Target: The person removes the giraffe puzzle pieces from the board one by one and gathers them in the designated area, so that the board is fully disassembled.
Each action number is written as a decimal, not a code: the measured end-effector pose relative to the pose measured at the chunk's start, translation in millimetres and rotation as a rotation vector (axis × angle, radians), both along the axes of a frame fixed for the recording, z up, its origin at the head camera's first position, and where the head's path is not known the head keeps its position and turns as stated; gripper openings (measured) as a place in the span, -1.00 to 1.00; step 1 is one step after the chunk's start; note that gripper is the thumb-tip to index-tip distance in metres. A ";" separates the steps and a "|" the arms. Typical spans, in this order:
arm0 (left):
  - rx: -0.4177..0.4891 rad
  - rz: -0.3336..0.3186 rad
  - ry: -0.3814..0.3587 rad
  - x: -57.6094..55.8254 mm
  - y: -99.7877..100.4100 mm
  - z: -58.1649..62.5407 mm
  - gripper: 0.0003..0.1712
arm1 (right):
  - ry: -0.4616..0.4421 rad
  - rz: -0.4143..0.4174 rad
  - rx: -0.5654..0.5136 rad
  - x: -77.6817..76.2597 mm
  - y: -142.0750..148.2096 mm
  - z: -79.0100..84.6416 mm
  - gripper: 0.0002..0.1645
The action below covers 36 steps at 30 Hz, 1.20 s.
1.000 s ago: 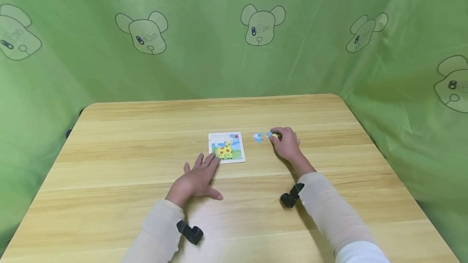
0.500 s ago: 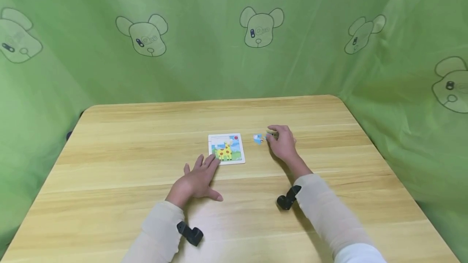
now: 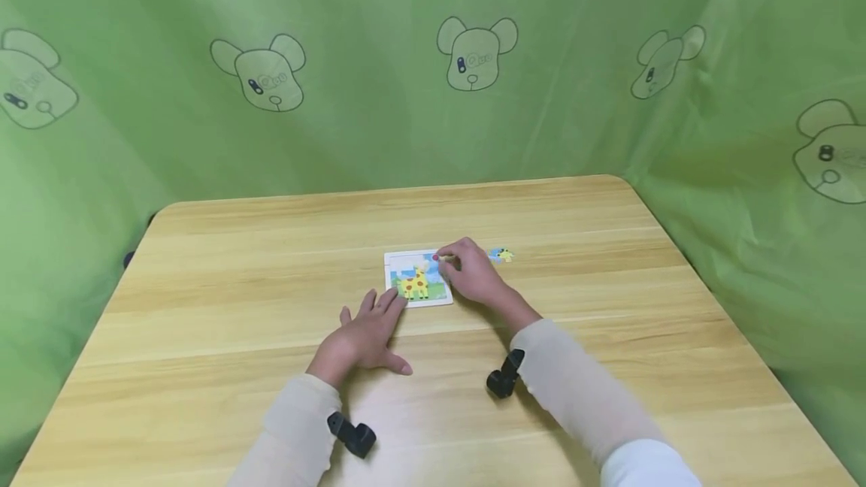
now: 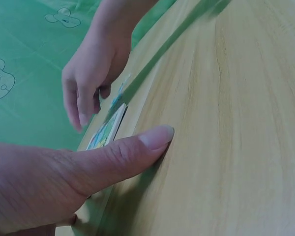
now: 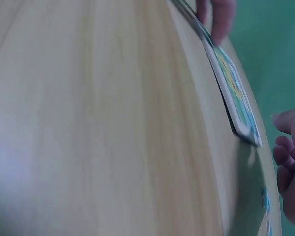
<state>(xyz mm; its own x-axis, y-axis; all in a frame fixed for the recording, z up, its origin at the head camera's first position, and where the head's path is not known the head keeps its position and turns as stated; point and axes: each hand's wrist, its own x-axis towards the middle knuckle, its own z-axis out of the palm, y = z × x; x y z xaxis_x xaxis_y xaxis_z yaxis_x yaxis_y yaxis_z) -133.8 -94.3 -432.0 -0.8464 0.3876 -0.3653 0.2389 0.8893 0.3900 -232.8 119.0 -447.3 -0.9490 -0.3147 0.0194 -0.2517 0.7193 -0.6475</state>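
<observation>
A square giraffe puzzle [image 3: 423,292] in a white-bordered tray lies flat on the wooden table. Fingers of my left hand [image 3: 361,333] rest spread at its near-left corner; the thumb points away over the tabletop. At the puzzle's upper-right corner my right hand [image 3: 473,273] hovers with bent fingers, thumb and index apart, beside the red dot. No held thing shows between those fingers, as the left wrist view's right hand [image 4: 93,69] also shows. A loose yellow-and-blue puzzle piece [image 3: 504,255] lies right of that hand. Blue loose pieces [image 5: 265,199] show past the tray in the right wrist view.
The wooden table [image 3: 237,269] has rounded far corners. A green curtain [image 3: 379,119] printed with mouse heads surrounds its back and sides. Black wrist cameras [image 3: 353,434] are strapped to both sleeves.
My right hand has moved left from the loose pieces to the puzzle's upper-right corner, leaving the yellow-and-blue piece on the table. The left hand has stayed in place.
</observation>
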 end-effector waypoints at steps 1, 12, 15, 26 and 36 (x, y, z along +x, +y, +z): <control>-0.003 -0.003 -0.001 0.1 -0.1 0.1 0.35 | -0.005 0.023 0.021 0.7 -3.7 -0.4 -0.66; -0.035 -0.031 -0.007 -0.6 -1.4 1.1 0.32 | -0.004 0.113 0.163 0.6 -20.0 -8.2 -0.61; -0.040 -0.034 -0.012 -0.4 -1.8 3.5 0.31 | -0.012 0.098 0.166 0.1 -21.1 -8.0 -0.63; -0.054 -0.030 -0.027 -2.3 1.5 9.5 0.29 | -0.014 0.087 0.169 -0.2 -22.7 -5.0 -0.70; -0.059 -0.033 -0.020 -1.8 2.2 9.2 0.33 | -0.028 0.094 0.169 0.6 -24.7 -2.5 -0.68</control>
<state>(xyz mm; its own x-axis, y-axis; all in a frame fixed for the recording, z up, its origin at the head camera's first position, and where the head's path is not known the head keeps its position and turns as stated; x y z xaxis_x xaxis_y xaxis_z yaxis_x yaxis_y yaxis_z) -135.6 -92.1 -422.9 -0.8257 0.3930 -0.4047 0.2617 0.9024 0.3422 -232.2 94.3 -449.8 -0.9147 -0.3985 -0.0674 -0.3064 0.7924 -0.5276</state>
